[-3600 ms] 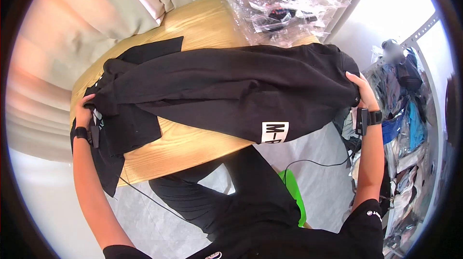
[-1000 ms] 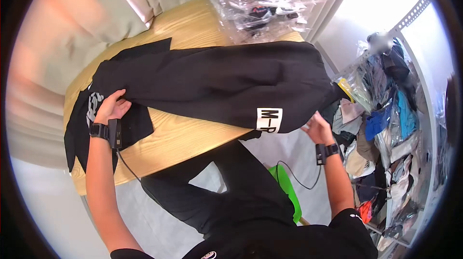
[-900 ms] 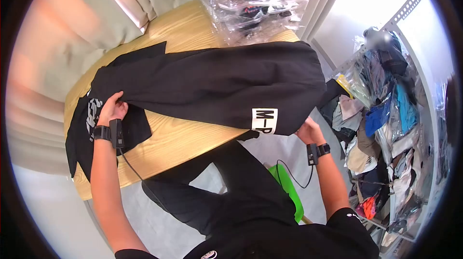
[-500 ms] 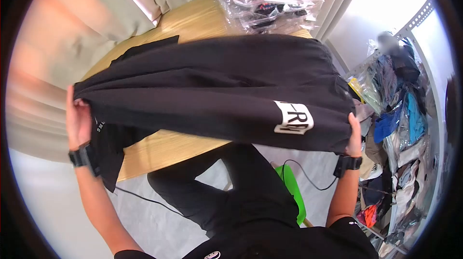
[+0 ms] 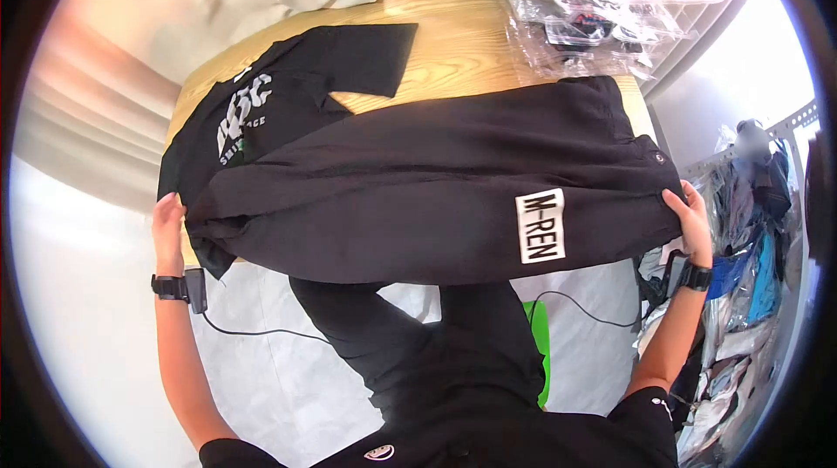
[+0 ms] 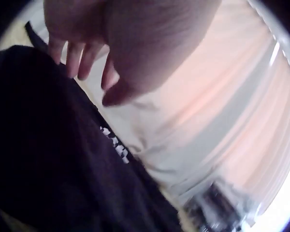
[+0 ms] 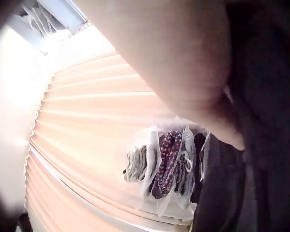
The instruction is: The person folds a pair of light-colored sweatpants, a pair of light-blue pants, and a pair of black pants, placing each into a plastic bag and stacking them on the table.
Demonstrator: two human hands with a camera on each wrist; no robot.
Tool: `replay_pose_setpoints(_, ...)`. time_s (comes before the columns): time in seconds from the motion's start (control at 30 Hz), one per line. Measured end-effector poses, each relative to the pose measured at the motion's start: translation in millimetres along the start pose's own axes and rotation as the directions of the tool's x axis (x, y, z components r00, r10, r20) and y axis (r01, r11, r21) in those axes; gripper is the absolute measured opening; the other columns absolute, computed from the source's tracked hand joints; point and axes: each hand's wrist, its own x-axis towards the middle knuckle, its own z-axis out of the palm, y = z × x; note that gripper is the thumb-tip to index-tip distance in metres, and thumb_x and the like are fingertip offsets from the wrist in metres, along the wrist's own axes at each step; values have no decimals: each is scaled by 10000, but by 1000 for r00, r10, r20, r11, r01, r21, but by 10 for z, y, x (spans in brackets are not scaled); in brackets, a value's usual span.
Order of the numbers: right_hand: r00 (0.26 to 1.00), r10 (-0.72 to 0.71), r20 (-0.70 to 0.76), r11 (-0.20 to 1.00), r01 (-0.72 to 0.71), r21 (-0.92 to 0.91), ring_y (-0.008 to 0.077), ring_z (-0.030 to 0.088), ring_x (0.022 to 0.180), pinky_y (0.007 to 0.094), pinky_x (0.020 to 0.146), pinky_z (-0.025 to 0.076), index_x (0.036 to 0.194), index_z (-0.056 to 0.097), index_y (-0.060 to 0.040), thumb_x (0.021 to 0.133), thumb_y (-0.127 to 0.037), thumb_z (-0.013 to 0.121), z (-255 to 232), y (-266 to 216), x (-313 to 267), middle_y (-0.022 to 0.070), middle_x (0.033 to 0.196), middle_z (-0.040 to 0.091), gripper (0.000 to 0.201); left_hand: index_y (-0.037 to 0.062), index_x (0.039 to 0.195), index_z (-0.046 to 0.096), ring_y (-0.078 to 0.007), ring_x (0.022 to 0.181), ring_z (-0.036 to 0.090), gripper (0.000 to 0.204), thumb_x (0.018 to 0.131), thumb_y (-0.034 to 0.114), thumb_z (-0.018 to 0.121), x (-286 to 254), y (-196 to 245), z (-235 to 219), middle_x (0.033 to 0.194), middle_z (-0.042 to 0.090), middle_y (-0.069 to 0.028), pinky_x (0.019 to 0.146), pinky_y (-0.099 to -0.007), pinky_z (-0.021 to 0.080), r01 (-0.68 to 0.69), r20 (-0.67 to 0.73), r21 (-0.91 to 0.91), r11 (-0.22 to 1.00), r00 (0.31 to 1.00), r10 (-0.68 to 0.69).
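Note:
A pair of black trousers [image 5: 401,206] with a white M-REN patch [image 5: 541,226] stretches sideways between my hands in the head view. My right hand [image 5: 693,217] pinches the buttoned waistband end, thumb on top and fingers behind. The right wrist view shows the right thumb [image 7: 222,125] against dark cloth. At the other end, my left hand [image 5: 170,228] is right beside the leg ends, and the left wrist view shows its fingers [image 6: 73,58] loosely straight and apart from the thumb. Under the leg ends lies a black T-shirt [image 5: 283,63] with a white print.
The wooden table [image 5: 453,41] carries a stack of clear-bagged clothes [image 5: 602,10] at its back right. A curtain [image 5: 96,119] hangs at the left. To the right stands a rack full of clothes [image 5: 741,285]. Something green [image 5: 539,346] is on the floor near my legs.
The trousers, lifted half a second ago, now lie flatter and nearer me, with the whole patch and more of the T-shirt showing. My left fingers have loosened from the leg ends.

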Motion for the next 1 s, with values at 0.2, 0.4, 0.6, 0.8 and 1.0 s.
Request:
replay_pose_setpoints(0.2, 965, -167, -202, 729, -18, -684, 238, 599, 934, 324, 810, 474, 1230, 428, -10, 752, 16, 622, 129, -122, 41, 148, 1067, 583, 516, 1, 1315, 403, -329, 1236, 427, 624, 771, 119, 687, -194, 133, 543, 1296, 461, -215, 1032, -360, 342, -445, 459, 499, 743, 863, 209)
replay_pose_setpoints(0.4, 831, -553, 57, 466, 365, -806, 314, 314, 1327, 537, 1080, 174, 1359, 402, -123, 870, -245, 573, 1283, -83, 244, 148, 1404, 378, 532, 4, 1330, 389, -329, 1220, 441, 849, 619, 192, 815, 59, 275, 637, 1311, 448, -212, 1025, -355, 357, -395, 411, 574, 718, 896, 165)
replay_pose_setpoints(0.6, 885, -464, -45, 215, 63, -975, 284, 246, 1371, 600, 1071, 111, 1379, 393, -195, 927, -417, 430, 1494, -12, 669, 104, 1469, 304, 505, 14, 1019, 598, -304, 825, 623, 495, 628, 240, 802, 285, 327, 520, 833, 627, -172, 737, -374, 477, -329, 465, 633, 701, 885, -5)
replay_pose_setpoints(0.8, 885, -463, -38, 203, 64, -977, 280, 238, 1374, 577, 1073, 146, 1373, 405, -197, 916, -426, 441, 1459, -2, 708, 101, 1480, 286, 513, 93, 796, 512, -299, 715, 573, 236, 622, 5, 645, 255, 654, 490, 669, 535, -85, 631, -398, 427, -412, 134, 812, 413, 821, 555)
replay_pose_setpoints(1.0, 875, -483, -34, 221, 84, -972, 278, 245, 1371, 549, 1071, 178, 1366, 416, -175, 921, -379, 459, 1455, -6, 702, 100, 1473, 300, 492, 175, 942, 548, -254, 947, 550, 344, 670, -12, 643, 479, 337, 111, 935, 527, -49, 764, -388, 428, -175, 147, 984, 26, 893, 426)
